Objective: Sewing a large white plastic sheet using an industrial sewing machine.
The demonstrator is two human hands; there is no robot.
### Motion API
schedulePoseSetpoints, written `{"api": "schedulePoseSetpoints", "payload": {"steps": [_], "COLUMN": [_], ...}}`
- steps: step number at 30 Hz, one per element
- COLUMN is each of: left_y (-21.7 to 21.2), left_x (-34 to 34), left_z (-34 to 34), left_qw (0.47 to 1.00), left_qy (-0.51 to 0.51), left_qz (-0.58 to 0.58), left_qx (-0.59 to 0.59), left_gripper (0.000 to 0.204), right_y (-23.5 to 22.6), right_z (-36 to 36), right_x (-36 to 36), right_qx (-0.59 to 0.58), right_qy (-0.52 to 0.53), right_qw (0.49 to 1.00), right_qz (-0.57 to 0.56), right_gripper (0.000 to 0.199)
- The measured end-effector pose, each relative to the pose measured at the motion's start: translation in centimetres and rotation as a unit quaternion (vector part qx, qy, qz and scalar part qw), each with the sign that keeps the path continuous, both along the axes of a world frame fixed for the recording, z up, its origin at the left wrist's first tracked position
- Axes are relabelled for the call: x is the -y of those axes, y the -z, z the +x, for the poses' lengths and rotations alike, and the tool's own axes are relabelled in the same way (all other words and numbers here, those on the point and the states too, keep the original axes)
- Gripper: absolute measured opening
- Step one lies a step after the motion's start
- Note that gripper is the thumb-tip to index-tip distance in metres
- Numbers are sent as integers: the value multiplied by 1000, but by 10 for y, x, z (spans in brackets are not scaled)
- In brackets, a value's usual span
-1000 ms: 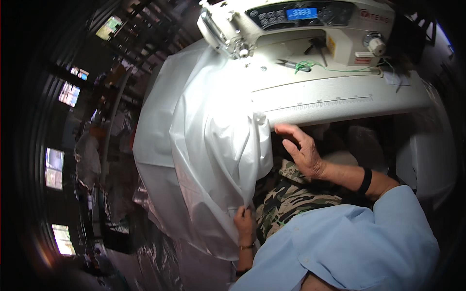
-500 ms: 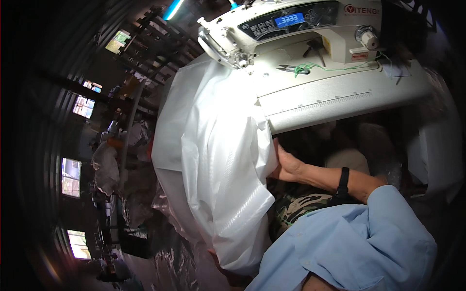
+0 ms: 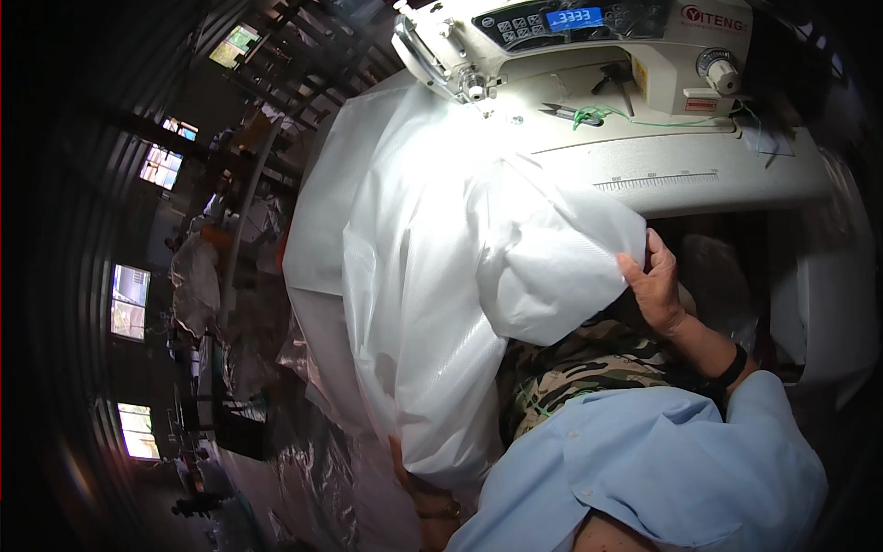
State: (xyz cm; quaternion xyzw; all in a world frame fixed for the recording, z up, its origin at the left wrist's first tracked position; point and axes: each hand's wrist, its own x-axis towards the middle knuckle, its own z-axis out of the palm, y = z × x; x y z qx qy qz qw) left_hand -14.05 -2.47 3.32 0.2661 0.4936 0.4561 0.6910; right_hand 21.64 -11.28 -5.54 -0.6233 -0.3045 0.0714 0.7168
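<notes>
The white fabric point(image 3: 432, 276) is draped over the front edge of the worktop point(image 3: 736, 175), spilling from beside the sewing machine point(image 3: 589, 46) down toward the lap; its long axis runs from the needle end at the top to the low end near the left hand point(image 3: 418, 483).

The right hand point(image 3: 658, 290) is seen at the fabric's right margin, just under the worktop's front edge. Its fingers point(image 3: 635, 271) are closed on a fold of the cloth, thumb on top.

The left hand is largely hidden beneath the hanging lower end of the fabric (only the wrist and part of the palm show); whether its fingers are apart or together cannot be told.

The bulk of the fabric lies to the left of and above the right hand, which is the hand nearer the machine. Small snips point(image 3: 563, 112) with green thread lie on the machine bed, well apart from both hands.
</notes>
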Motion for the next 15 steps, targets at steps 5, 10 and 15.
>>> {"api": "schedulePoseSetpoints", "payload": {"steps": [5,10,15], "left_y": [-3,-16,-19], "left_x": [5,12,17], "left_z": [-1,9,6], "left_qw": [1000,999,998], "left_qy": [-9,-26,-48], "left_qz": [-18,-33,-38], "left_qx": [9,21,25], "left_gripper": [18,18,18], "right_y": [-9,-70,-60], "right_z": [-1,-27,-83], "right_x": [36,44,-26], "right_qx": [-199,-134,-143], "right_qy": [-74,-440,-537], "right_qw": [952,879,822], "right_qz": [-222,-127,-126], "right_gripper": [16,25,42]}}
